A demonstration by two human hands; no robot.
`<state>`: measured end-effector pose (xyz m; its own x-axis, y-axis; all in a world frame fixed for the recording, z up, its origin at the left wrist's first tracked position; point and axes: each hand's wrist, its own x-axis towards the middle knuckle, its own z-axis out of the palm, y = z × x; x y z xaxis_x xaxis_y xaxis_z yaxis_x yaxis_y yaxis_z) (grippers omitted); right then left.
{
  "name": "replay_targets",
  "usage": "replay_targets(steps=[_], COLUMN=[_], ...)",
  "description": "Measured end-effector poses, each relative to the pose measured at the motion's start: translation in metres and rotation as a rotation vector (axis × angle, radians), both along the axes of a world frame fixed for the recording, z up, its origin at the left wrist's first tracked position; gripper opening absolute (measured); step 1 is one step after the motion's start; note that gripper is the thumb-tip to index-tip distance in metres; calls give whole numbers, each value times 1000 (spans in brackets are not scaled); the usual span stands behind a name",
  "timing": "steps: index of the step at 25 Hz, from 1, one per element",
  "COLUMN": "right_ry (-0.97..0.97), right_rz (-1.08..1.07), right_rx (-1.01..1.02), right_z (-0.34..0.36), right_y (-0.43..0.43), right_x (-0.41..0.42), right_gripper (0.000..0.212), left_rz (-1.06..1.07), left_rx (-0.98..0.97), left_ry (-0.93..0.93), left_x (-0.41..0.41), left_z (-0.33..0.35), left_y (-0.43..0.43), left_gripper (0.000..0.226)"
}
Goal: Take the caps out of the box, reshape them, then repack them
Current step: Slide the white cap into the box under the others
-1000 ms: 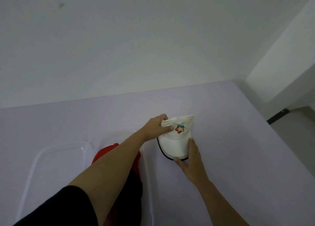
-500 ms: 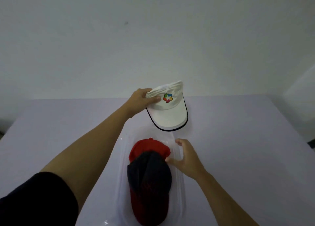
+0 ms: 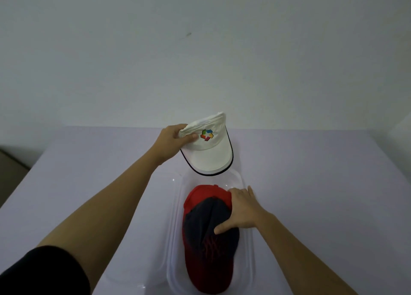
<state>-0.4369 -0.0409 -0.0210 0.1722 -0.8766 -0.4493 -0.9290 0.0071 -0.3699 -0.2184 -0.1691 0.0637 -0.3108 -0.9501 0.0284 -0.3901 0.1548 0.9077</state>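
Repacking, it seems — the left hand (image 3: 171, 142) pinches the white cap (image 3: 209, 152) at frame centre, above the clear box (image 3: 245, 239); the right hand (image 3: 241, 210), fingers spread, presses the red-and-navy caps (image 3: 206, 245) flat — next, lowering the white one on top.

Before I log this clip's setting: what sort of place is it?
Likely a bare indoor room set up for the task: a plain wall, a covered table, and only a clear box of caps.

right hand (image 3: 241, 208): off box rim, now flat on dark cap (image 3: 209, 225) | white cap (image 3: 209, 147): lifted slightly
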Motion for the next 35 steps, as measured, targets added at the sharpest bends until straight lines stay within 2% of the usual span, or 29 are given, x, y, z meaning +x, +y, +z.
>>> replay_targets(steps=[1, 4, 6, 8, 10, 15, 19, 22, 25, 27, 30, 32, 34, 35], right_ry=[-29, -86, -106, -121, -136, -181, -152, -146, -152, -160, -175, -209, -339, -412], right_rz=[-6, -3, 2, 40, 78, 88, 103, 125, 126, 119, 121, 127, 108, 77], right_rx=[-3, -27, -66, -121, -171, -228, -298, -334, -370, -366, -326, -297, -224, -189], right_z=[3, 8, 12, 14, 16, 22, 25, 24, 23, 21, 18, 19, 18, 17], right_y=[3, 12, 18, 24, 30, 44, 53, 59, 64, 63, 55, 48, 43, 40], right_x=[2, 4, 5, 7, 9, 11, 12, 11, 10, 6, 3, 1, -4, -9], right_gripper=[120, 118, 113, 111, 111, 112, 111, 112, 114, 114, 112, 115, 110, 98], left_rz=[7, 0, -30, -122, -260, -469, -550, -590, -668, -646, -569, -543, -503, -477], left_rx=[-30, -117, -252, -406, -443, -302, -234, -153, -161, -122, 76, 188, 261, 303], left_ry=[-15, -69, -204, -308, -344, -463, -557, -642, -627, -605, -521, -515, -505, -478], left_x=[2, 0, -4, -6, -2, 0, -13, -20, -25, -27, -25, -26, -27, -27], left_z=[1, 3, 0, -10, -22, -31, -13, -5, -5, -7, -23, -42, -62, -68], left_y=[0, 3, 9, 17, 23, 37, 36, 40, 48, 46, 36, 36, 38, 38], left_gripper=[11, 17, 21, 22, 24, 41, 23, 23, 23, 21, 11, 14, 15, 19])
